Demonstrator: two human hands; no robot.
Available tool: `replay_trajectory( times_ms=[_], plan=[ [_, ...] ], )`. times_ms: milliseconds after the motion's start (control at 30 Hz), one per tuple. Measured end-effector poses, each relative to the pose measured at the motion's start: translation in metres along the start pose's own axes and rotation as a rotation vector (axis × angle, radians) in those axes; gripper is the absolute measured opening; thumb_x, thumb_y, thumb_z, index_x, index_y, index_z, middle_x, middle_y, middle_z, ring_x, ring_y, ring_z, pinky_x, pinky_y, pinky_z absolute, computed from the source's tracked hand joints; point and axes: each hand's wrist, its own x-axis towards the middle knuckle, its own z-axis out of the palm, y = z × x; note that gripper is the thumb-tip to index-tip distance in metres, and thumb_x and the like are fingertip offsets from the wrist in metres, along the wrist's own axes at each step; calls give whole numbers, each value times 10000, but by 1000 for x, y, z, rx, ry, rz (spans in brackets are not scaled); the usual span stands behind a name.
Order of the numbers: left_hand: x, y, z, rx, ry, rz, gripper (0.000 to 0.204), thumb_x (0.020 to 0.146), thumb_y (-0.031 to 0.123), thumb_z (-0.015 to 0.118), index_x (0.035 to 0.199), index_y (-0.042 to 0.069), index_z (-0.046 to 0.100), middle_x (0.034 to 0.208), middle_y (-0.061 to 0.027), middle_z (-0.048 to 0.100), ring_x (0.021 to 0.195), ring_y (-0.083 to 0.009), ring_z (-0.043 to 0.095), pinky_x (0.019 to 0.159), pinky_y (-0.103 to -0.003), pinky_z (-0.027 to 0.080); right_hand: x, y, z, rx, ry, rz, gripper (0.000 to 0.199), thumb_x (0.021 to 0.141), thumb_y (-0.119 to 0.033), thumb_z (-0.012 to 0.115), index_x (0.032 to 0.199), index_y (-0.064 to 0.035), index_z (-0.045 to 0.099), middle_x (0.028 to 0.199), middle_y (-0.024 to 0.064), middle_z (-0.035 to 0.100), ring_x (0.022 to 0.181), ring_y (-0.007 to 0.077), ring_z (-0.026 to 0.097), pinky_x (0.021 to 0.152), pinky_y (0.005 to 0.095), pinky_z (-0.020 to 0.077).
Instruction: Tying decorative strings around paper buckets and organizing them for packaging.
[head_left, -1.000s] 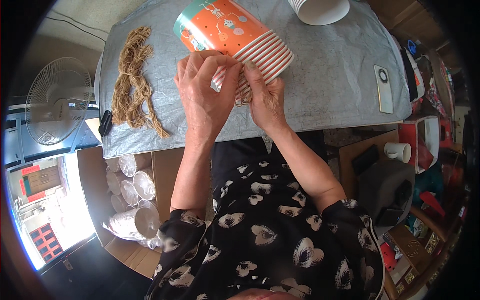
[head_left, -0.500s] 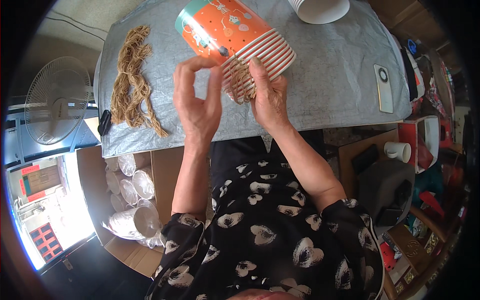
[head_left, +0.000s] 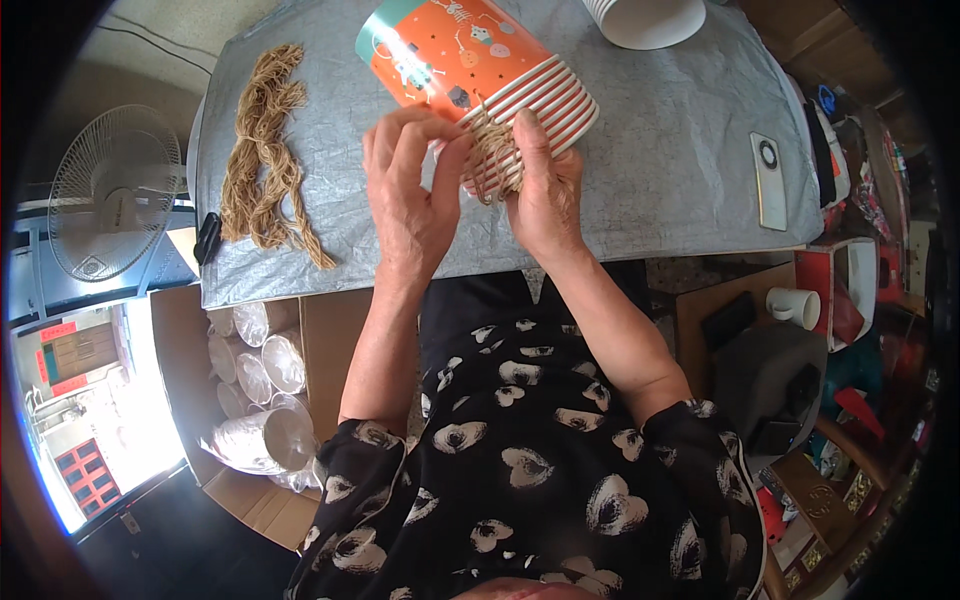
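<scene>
A stack of orange paper buckets (head_left: pixel 470 55) with white rims and a green band lies tilted on its side on the table. Pale brown twine (head_left: pixel 492 150) bunches across the rims at their near side. My right hand (head_left: pixel 548 190) grips the rim end, its thumb pressing the twine against the rims. Curled to the left of the rims, my left hand (head_left: pixel 410 185) has thumb and forefinger pinched together at the edge of the twine. The fingertips partly hide the strands there. A thicker hank of brown twine (head_left: pixel 262 160) rests at the table's left.
Another stack of white buckets (head_left: pixel 650 22) lies at the far edge. A phone (head_left: pixel 767 180) is on the right of the grey-covered table (head_left: pixel 660 200). Below left, a cardboard box (head_left: pixel 335 350) holds plastic-wrapped white cups (head_left: pixel 270 440). A fan (head_left: pixel 115 195) stands left; a mug (head_left: pixel 793 306) sits right.
My left hand has moved right and slightly up to the twine, its thumb and forefinger closing from a wide curl into a pinch. My right hand still holds the rims.
</scene>
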Motion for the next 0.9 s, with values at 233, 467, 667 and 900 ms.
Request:
replay_trajectory(
  times_ms=[233,467,667,900],
  plan=[
    [-9,11,-1,-30,83,7,335,843,68,790,1164,72,695,1209,-96,690,1123,-278,634,946,-380,470,1,-5,0,16,-72,-3,378,1087,-330,528,1221,11,617,1093,74,700,932,124,709,753,311,613],
    [-28,8,17,172,-132,223,476,890,178,760,1355,138,672,1461,-27,608,1404,-222,525,1175,-455,304,1,-9,-4,110,-61,99,529,1091,-447,470,1335,18,532,1277,125,647,1153,179,655,970,344,545],
    [-63,-25,6,225,-109,267,411,868,49,759,1267,141,724,1396,-18,657,1324,-188,601,1143,-422,363,13,-15,0,294,38,51,431,1081,-376,537,1252,19,562,1187,105,671,1055,162,700,864,337,623],
    [-43,-42,-18,-64,48,-175,487,896,36,745,1369,53,626,1444,-179,597,1317,-324,597,997,-419,535,7,-14,-10,146,-53,78,538,1087,-413,495,1441,-10,450,1376,102,594,1249,195,611,1053,401,538]
  ],
)
